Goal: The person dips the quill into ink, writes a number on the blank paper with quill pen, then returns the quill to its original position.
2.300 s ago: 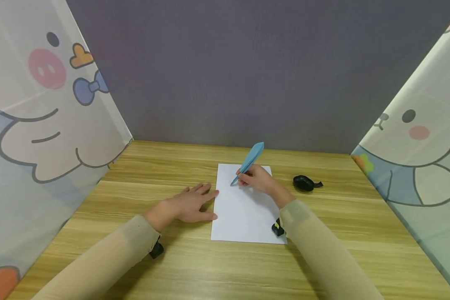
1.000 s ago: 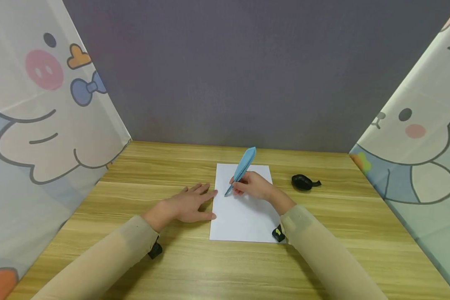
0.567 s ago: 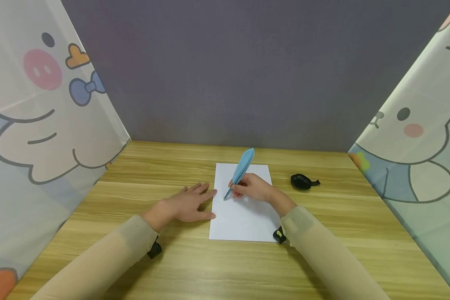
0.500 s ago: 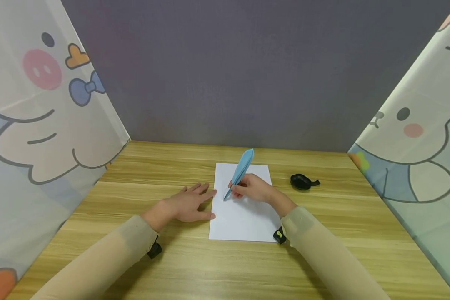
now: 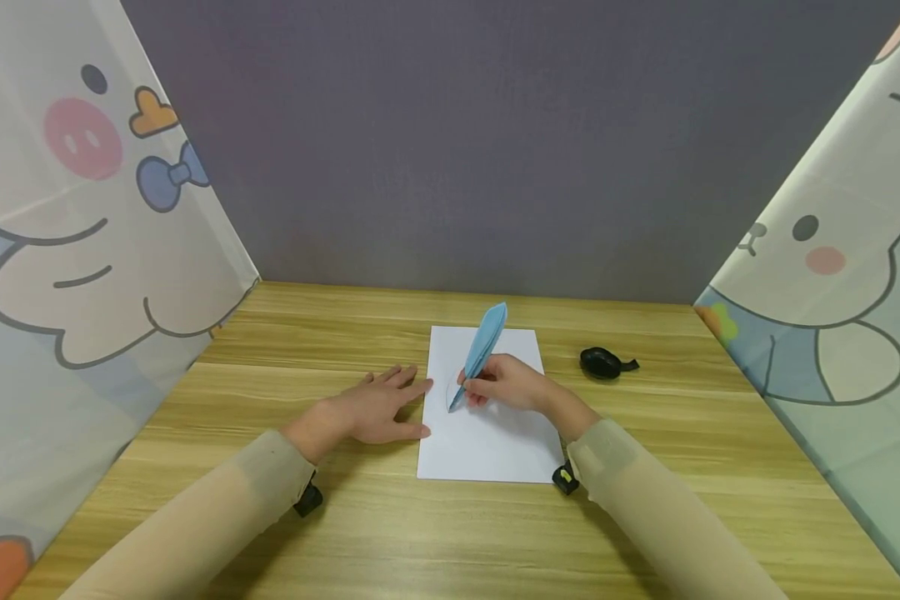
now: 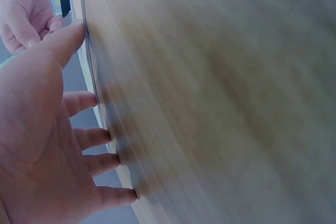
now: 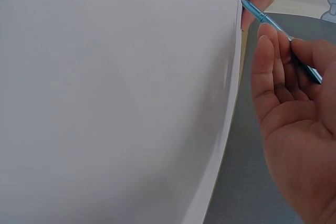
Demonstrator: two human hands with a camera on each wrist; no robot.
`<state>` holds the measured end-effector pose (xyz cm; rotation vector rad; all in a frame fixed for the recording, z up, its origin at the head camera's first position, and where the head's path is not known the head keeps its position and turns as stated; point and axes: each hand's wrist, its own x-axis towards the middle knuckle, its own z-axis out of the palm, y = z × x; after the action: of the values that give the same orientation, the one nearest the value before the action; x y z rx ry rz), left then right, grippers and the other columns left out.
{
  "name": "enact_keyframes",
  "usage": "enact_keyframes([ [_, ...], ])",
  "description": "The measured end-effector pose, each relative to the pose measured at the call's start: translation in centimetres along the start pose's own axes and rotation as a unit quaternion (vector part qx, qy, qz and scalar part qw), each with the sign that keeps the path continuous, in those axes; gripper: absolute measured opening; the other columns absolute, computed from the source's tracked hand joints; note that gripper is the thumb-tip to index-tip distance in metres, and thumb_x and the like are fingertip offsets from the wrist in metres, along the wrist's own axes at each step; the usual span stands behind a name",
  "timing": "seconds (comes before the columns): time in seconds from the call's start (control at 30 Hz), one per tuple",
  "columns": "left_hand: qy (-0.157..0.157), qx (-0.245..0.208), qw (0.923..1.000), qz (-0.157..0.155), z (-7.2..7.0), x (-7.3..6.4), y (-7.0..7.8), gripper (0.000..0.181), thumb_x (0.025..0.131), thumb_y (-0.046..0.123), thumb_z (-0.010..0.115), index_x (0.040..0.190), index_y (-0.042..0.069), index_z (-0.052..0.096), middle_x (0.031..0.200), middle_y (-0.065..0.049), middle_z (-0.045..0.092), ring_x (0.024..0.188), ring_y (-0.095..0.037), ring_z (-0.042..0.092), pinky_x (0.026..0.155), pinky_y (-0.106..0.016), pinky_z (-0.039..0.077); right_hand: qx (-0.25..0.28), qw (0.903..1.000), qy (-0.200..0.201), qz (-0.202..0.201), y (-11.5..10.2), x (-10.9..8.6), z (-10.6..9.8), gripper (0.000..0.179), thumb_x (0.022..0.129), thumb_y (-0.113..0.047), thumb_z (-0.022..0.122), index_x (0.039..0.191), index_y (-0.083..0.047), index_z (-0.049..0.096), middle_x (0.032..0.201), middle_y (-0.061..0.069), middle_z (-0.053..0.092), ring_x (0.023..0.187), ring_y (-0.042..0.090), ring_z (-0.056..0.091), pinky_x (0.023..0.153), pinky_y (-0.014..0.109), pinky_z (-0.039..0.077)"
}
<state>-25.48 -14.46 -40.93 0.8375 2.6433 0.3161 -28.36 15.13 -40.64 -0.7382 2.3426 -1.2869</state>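
Note:
A blue pen with a feather-shaped top (image 5: 486, 339) is pinched between the thumb and fingers of my right hand (image 5: 508, 383), tilted up and away. Its tip meets a white sheet of paper (image 5: 472, 454) left of the middle, at the lower end of a thin curved line (image 5: 447, 392). In the right wrist view the slim blue barrel (image 7: 257, 11) passes between thumb and fingertips. My left hand (image 5: 378, 410) lies palm down with fingers spread, the thumb and index fingertip at the sheet's left edge. Its fingertips (image 6: 126, 195) rest on the wood in the left wrist view.
A small black oval object with a short strap (image 5: 602, 363) lies right of the paper on the wooden table (image 5: 307, 333). A dark grey panel (image 5: 450, 150) stands behind. Cartoon-printed sheets (image 5: 120, 275) hang on both sides. A black band piece (image 5: 566, 478) shows at the right wrist.
My right hand has moved the pen left and toward me down the paper, and a thin curved line now shows near its tip. The left hand stays in place.

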Motion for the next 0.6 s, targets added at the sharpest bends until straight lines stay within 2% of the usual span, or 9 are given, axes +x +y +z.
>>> enact_keyframes([
  [0.37, -0.004, -0.004, 1.0000, 0.002, -0.1, -0.1, 0.0, 0.088, 0.107, 0.068, 0.057, 0.177, 0.023, 0.027, 0.185, -0.016, 0.013, 0.171, -0.045, 0.012, 0.133, -0.075, 0.016, 0.011, 0.9998, -0.015, -0.007, -0.1, -1.3, 0.2, 0.025, 0.112, -0.013, 0.062, 0.124, 0.006, 0.073, 0.099, 0.013, 0.081, 0.089, 0.019, 0.076, 0.085, 0.036, 0.067],
  [0.6, -0.008, -0.001, 1.0000, -0.003, -0.1, -0.1, 0.2, 0.088, 0.107, 0.069, 0.058, 0.177, 0.027, 0.026, 0.186, -0.013, 0.012, 0.172, -0.043, 0.011, 0.134, -0.073, 0.015, 0.016, 0.9995, -0.027, -0.009, 0.2, -1.9, 0.1, 0.026, 0.112, -0.013, 0.062, 0.125, 0.006, 0.073, 0.100, 0.013, 0.080, 0.090, 0.017, 0.075, 0.085, 0.033, 0.066],
])
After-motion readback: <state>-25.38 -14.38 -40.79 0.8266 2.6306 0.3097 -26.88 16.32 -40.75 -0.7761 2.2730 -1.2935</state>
